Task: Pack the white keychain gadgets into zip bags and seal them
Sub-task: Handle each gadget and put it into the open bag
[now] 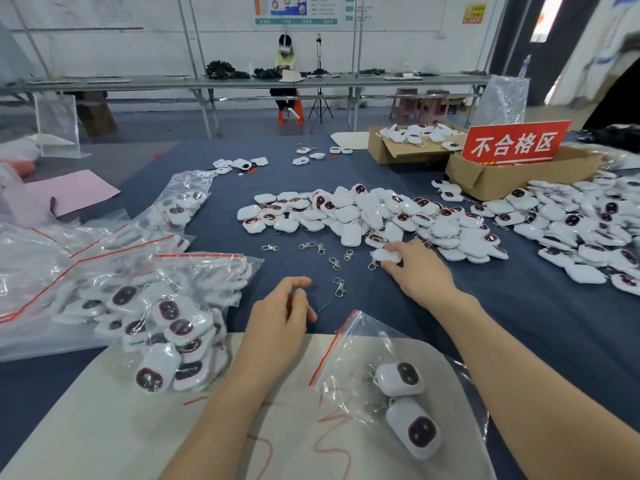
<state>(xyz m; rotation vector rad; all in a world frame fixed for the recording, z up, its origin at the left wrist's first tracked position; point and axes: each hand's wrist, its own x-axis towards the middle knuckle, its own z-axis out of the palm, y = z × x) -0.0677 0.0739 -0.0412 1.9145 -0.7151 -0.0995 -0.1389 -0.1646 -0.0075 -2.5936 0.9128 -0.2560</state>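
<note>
My right hand [420,268] reaches to the near edge of a big pile of white keychain gadgets [374,213] and pinches one white gadget [385,255] between thumb and fingers. My left hand [282,320] hovers over the blue cloth with fingers loosely curled, holding nothing. A clear zip bag with a red strip [349,351] lies in front of me on a cream mat [138,427], its mouth open, with two gadgets [403,377] inside. A fuller zip bag of gadgets [180,327] lies to the left.
Loose metal clasps [334,263] are scattered on the blue cloth between hands and pile. More gadgets [588,223] heap at the right beside cardboard boxes [502,178] and a red sign [516,142]. Empty zip bags [52,258] lie far left. A person sits at a distant bench.
</note>
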